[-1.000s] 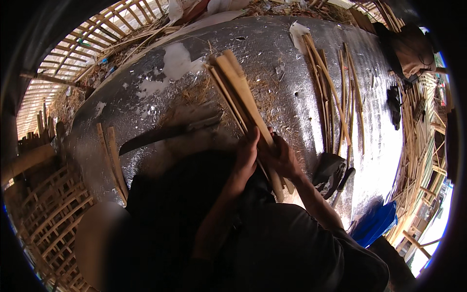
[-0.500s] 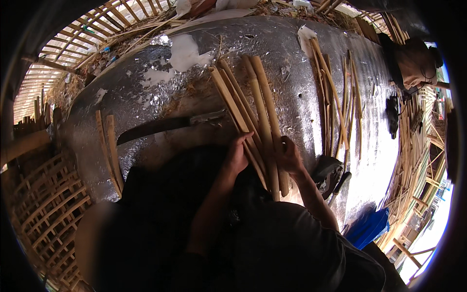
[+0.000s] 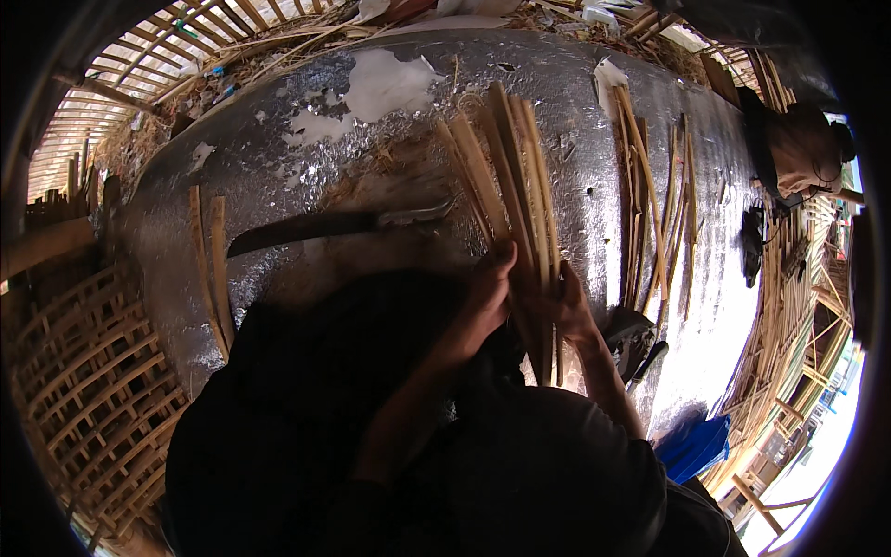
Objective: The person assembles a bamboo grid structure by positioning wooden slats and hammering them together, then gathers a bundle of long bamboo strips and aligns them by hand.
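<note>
Both hands meet at the near end of a bundle of bamboo strips [image 3: 506, 181]. The left hand [image 3: 483, 302] curls its fingers around the near ends from the left side of the bundle; the right hand [image 3: 564, 311] clasps them from the right — the two are almost touching. From the hands the bundle's long axis runs straight away, fanning slightly at its far tips. Left of the bundle a long knife [image 3: 325, 227] lies crosswise on the silver sheet [image 3: 390, 121], its tip near the strips. Right of the bundle, apart, more strips [image 3: 650, 204] lie parallel.
</note>
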Demonstrator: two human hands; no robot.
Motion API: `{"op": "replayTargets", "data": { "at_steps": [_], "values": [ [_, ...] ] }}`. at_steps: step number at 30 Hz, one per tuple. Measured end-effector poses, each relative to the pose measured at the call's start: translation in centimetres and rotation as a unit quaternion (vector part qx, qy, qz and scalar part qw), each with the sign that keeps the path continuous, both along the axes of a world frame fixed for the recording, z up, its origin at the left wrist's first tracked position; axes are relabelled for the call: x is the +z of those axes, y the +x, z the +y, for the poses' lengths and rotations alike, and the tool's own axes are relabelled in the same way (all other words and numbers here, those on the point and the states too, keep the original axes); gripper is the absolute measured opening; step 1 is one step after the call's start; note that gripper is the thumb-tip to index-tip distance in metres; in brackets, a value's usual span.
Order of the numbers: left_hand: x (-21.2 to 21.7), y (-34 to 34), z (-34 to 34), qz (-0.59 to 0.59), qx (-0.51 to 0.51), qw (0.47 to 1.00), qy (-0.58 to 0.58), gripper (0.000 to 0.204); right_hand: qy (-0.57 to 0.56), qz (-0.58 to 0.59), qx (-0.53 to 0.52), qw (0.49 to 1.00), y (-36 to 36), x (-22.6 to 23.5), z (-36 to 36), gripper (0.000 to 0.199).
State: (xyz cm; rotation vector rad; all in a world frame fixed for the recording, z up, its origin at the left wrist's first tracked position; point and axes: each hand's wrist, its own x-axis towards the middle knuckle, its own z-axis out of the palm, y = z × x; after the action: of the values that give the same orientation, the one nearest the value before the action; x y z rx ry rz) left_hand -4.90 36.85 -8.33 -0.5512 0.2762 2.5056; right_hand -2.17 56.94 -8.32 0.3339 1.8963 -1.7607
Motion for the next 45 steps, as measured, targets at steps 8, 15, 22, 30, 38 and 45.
{"op": "replayTargets", "data": {
  "at_steps": [8, 15, 22, 30, 38, 45],
  "values": [
    [-3.1, -0.6, 2.5, -0.085, -0.008, 0.987, -0.135, 0.029, -0.142, 0.039, -0.072, 0.987, -1.5, 2.2, -0.4, 0.061],
    [-3.1, -0.4, 2.6, -0.006, -0.039, 0.898, -0.438, 0.027, 0.122, 0.029, -0.014, 0.992, -2.1, 2.1, -0.5, 0.041],
    [-2.8, 0.2, 1.8, 0.135, -0.080, 0.685, -0.711, 0.036, 0.078, 0.002, -0.029, 0.997, -0.2, -2.9, 2.0, 0.068],
    [-2.2, 0.0, -0.2, 0.167, -0.081, 0.625, -0.758, 0.052, 0.052, -0.030, -0.008, 0.998, -1.2, -0.3, 0.3, 0.032],
    [-1.5, -0.2, -1.4, 0.201, -0.111, 0.609, -0.759, 0.059, 0.093, -0.016, -0.025, 0.995, -1.7, 1.0, 0.0, 0.037],
    [-3.1, 1.4, 0.6, 0.230, 0.022, 0.482, -0.845, 0.073, 0.286, 0.142, 0.067, 0.945, 0.7, 0.0, -1.1, 0.069]
  ]
}}
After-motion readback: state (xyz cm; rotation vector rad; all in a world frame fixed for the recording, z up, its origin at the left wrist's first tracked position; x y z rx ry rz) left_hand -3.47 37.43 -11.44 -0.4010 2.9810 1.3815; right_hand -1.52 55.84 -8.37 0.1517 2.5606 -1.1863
